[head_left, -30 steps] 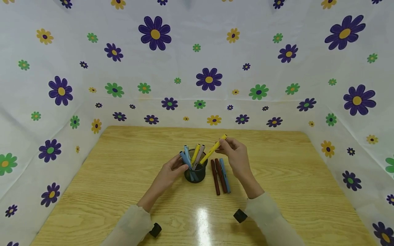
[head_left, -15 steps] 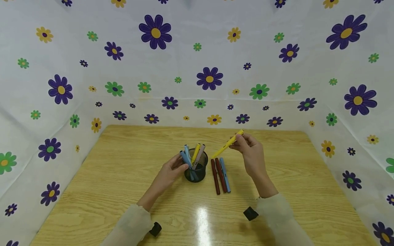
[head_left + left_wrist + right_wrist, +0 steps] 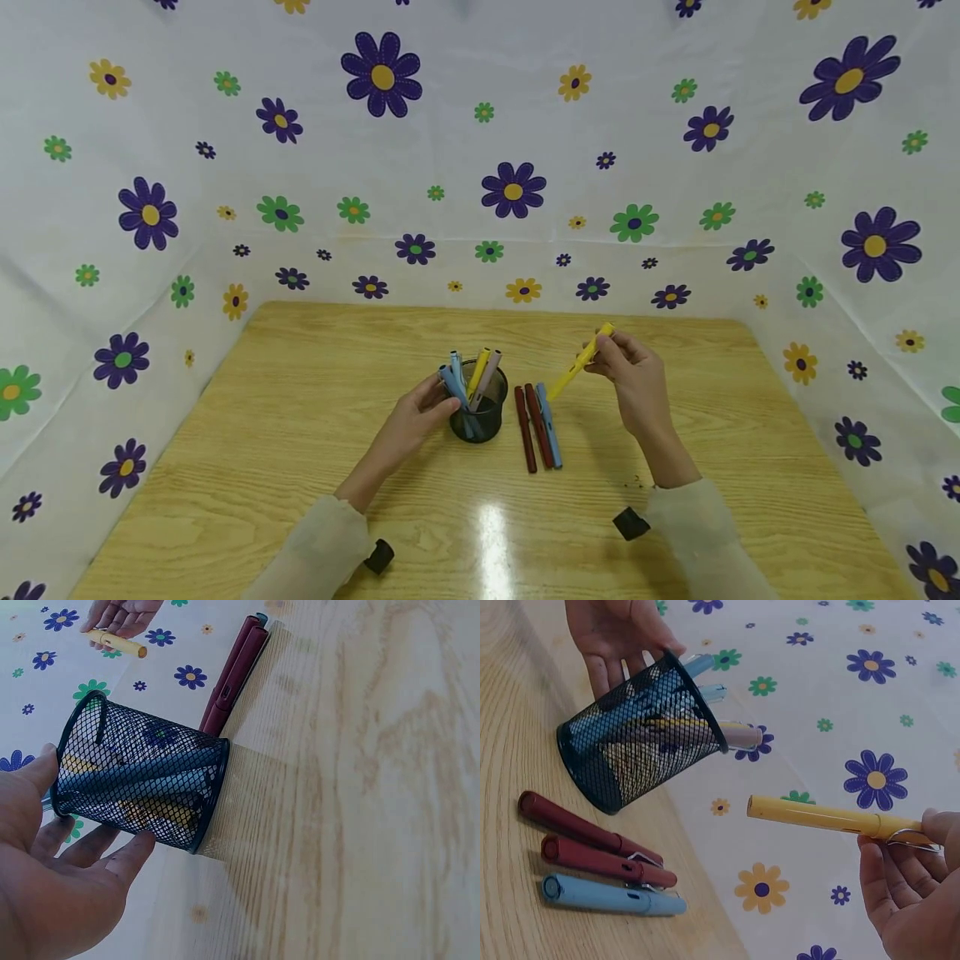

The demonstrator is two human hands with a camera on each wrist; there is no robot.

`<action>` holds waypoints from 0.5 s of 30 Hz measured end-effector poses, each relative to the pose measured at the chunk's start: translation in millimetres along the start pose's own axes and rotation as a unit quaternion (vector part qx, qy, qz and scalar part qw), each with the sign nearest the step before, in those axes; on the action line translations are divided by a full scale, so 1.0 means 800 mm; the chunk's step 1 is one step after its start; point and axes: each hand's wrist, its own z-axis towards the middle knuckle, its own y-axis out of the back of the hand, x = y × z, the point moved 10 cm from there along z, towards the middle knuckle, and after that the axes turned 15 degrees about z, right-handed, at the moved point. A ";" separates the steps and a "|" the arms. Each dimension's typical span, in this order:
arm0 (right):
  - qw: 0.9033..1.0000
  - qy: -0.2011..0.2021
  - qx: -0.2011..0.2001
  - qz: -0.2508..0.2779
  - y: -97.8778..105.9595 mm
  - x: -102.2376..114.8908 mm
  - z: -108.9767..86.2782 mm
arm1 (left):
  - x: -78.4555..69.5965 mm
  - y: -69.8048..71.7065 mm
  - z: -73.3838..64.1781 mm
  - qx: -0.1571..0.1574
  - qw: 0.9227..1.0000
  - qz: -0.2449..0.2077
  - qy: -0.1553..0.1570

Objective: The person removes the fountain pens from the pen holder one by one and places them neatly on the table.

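Observation:
My left hand [image 3: 408, 427] steadies a black mesh pen holder [image 3: 142, 769], thumb by its rim and fingers along its side. Several pens lean inside it: blue [image 3: 453, 387], light blue, yellow [image 3: 477, 372] and a pinkish-grey one [image 3: 742, 736]. To the right of the holder, my right hand [image 3: 641, 383] pinches a yellow pen [image 3: 817, 817] near its clip end; the pen slants with its other end down toward the table. Between holder and right hand, two dark red pens [image 3: 592, 823] and a light blue pen [image 3: 607, 895] lie side by side on the wood.
The wooden table [image 3: 300, 367] meets a white flower-printed cloth [image 3: 420, 167] at the back and sides. Black wrist pieces [image 3: 632, 523] hang by both sleeves.
My right hand has drawn the yellow pen out of the holder and carried it right, past the row of lying pens. My left hand stays at the holder.

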 end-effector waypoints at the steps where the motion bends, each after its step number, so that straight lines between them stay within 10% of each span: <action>1: 1.000 -0.003 0.000 -0.001 0.003 0.000 0.000 | 0.000 -0.001 0.000 0.001 1.000 -0.001 0.000; 15: 0.999 -0.028 -0.001 -0.029 0.036 -0.001 -0.004 | -0.002 -0.001 0.000 0.005 1.000 -0.011 -0.004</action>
